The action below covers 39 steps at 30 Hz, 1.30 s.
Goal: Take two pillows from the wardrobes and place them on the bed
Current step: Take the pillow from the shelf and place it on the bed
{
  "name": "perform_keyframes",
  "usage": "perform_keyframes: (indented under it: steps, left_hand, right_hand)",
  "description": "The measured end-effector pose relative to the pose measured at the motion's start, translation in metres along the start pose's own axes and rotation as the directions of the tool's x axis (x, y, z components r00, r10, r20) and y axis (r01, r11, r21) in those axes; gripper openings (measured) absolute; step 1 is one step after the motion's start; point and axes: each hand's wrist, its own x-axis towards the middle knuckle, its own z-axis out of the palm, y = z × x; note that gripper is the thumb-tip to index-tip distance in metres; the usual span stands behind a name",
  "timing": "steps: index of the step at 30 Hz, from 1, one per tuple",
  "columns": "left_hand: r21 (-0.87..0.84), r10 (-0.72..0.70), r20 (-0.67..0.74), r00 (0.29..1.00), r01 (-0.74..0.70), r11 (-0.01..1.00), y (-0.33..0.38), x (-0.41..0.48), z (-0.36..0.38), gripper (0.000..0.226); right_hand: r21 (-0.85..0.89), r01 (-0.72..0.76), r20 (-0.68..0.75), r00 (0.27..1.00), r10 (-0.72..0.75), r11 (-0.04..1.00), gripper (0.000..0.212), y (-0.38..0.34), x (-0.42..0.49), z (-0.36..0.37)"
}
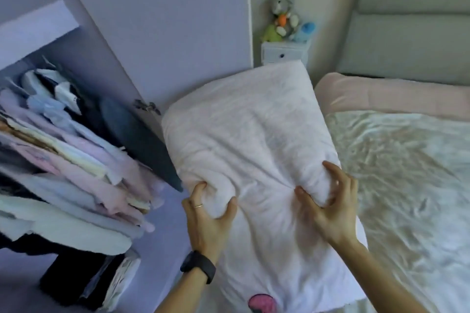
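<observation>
Pillow (244, 140) pinched in bunched folds by left hand (208, 218) and right hand (330, 208); carry step. Next: swing rightward, lower onto bed (407, 173).

Pale pink-white pillow (244, 140) with a pink patch at its near end; beside it, cream bedspread (401, 185), grey-green headboard (412, 20), lilac wardrobe door (157, 20).

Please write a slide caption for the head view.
Both hands grip a white pillow between wardrobe and bed.
</observation>
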Motion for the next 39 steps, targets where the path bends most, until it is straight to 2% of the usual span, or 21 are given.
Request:
perform_keyframes:
  steps: [3, 5, 7, 12, 17, 20, 24, 30, 35, 39]
  left_hand:
    - [0.01, 0.05, 0.087, 0.995, -0.051, 0.999, 0.014, 0.0, 0.019, 0.069]
    - [0.017, 0.152, 0.221, 0.963, -0.16, 0.987, 0.022, -0.003, 0.043, 0.068]
    - [-0.004, 0.21, 0.371, 0.905, -0.224, 0.974, 0.032, -0.009, 0.064, 0.068]
    - [-0.14, 0.374, 0.62, 0.69, -0.371, 0.918, 0.055, -0.05, 0.108, 0.07]
    - [-0.367, 0.533, 0.752, 0.388, -0.424, 0.828, 0.09, -0.117, 0.132, 0.07]
    - [-0.452, 0.577, 0.791, 0.204, -0.442, 0.775, 0.111, -0.165, 0.138, 0.068]
    - [-0.583, 0.638, 0.77, -0.018, -0.428, 0.691, 0.133, -0.238, 0.14, 0.07]
    - [-0.672, 0.634, 0.736, -0.237, -0.365, 0.644, 0.153, -0.352, 0.118, 0.072]
    - [-0.707, 0.615, 0.707, -0.35, -0.311, 0.635, 0.159, -0.454, 0.091, 0.071]
    - [-0.671, 0.575, 0.74, -0.348, -0.327, 0.665, 0.158, -0.545, 0.074, 0.072]
  right_hand:
    - [0.001, -0.11, -0.046, 0.993, 0.11, 0.994, 0.08, 0.01, -0.009, -0.021]
    - [-0.024, -0.217, -0.176, 0.962, 0.21, 0.976, 0.08, 0.018, -0.027, -0.047]
    - [-0.036, -0.304, -0.334, 0.901, 0.275, 0.952, 0.078, 0.027, -0.059, -0.072]
    - [-0.019, -0.504, -0.622, 0.682, 0.384, 0.864, 0.079, 0.03, -0.143, -0.123]
    - [0.036, -0.609, -0.829, 0.425, 0.364, 0.793, 0.08, 0.014, -0.227, -0.163]
    - [0.064, -0.648, -0.911, 0.272, 0.309, 0.759, 0.08, 0.003, -0.275, -0.188]
    - [0.124, -0.672, -0.97, 0.072, 0.231, 0.73, 0.079, -0.015, -0.338, -0.218]
    - [0.218, -0.696, -0.976, -0.157, 0.152, 0.684, 0.077, -0.041, -0.431, -0.256]
    - [0.268, -0.668, -0.958, -0.258, 0.122, 0.695, 0.076, -0.045, -0.517, -0.294]
    - [0.282, -0.651, -0.953, -0.273, 0.129, 0.704, 0.075, -0.03, -0.59, -0.339]
